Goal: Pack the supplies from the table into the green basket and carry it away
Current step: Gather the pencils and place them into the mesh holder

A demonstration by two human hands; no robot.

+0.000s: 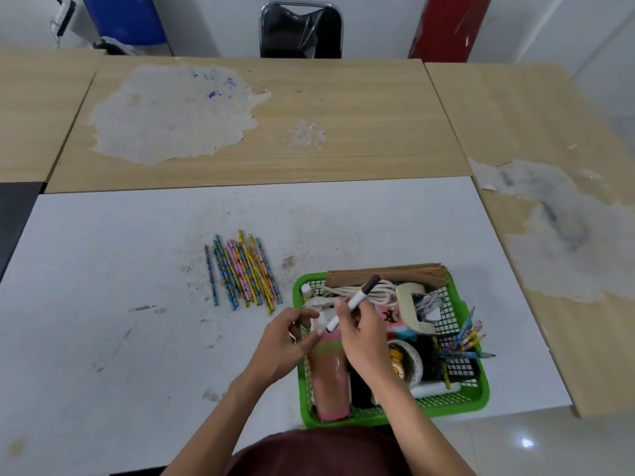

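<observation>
Maroon fabric [319,451]; right hand [364,334] round slim white marker [355,301]

Marker [354,302] in right hand [364,341], apparently capped

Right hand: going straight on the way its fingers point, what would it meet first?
Probably the coiled white cable in the green basket, beyond the right hand holding a marker; depth unclear.

— What kind of room is this?
— A classroom or plain office, it seems: a white desk [103,269] butted against worn wood-grain desks [360,132] at 12 and 3 o'clock, laminate peeling.
— Anything else?
— A metal-framed chair [300,29] at 12 o'clock, glossy floor tiles [549,441] at 5 o'clock, patterned pencils [244,269] loose on the white desk.
</observation>
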